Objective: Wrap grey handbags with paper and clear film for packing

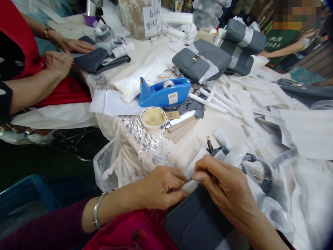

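Note:
A dark grey bag (197,218) lies at the near edge of the table, against my lap. Over its upper edge runs a white wrapping strip (190,186), which looks like paper or thin foam. My left hand (162,187) pinches the strip's left part, fingers curled. From the right, my right hand (229,189) has thumb and forefinger closed on the same strip, just above the bag. A gold-tipped zip pull (208,143) sticks up behind the bag. Wrapped grey straps or handles (260,170) lie right of my right hand.
Beyond my hands stand a blue tape dispenser (165,92) and a round tin of pale paste (153,117), near cardboard strips (182,128). Wrapped grey bags (201,60) are piled further back. At left, a co-worker's hands (70,47) rest by a grey bag (101,59); another person stands far right.

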